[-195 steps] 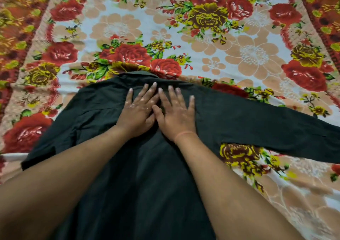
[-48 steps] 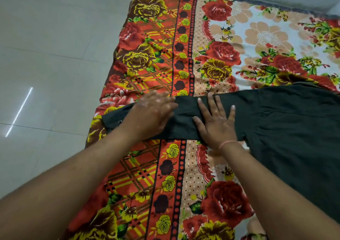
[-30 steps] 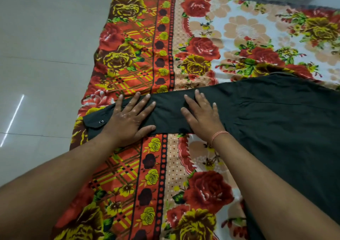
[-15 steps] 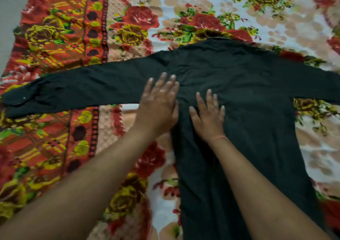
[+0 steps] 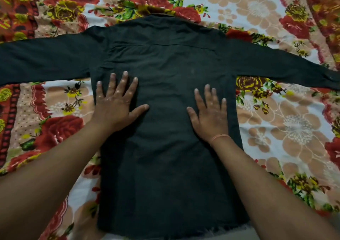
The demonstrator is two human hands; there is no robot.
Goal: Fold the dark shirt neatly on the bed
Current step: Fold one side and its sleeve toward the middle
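Note:
The dark shirt (image 5: 165,70) lies spread flat, back side up, on the flowered bed sheet (image 5: 287,122). Its collar points away from me and both long sleeves stretch straight out to the left and right edges of the view. My left hand (image 5: 116,103) rests palm down on the left side of the shirt's body, fingers spread. My right hand (image 5: 209,112), with a thin orange thread at the wrist, lies palm down on the right side of the body. Neither hand grips the cloth. The hem shows at the bottom between my forearms.
The sheet carries red and yellow roses on pale ground, with an orange patterned border at the far left (image 5: 11,100) and far right (image 5: 327,4). Bare sheet shows on both sides of the shirt's body below the sleeves.
My hands left the left sleeve and came onto the shirt's body. Since half a second ago they have spread apart, the left staying near the left seam, the right sliding toward the right side.

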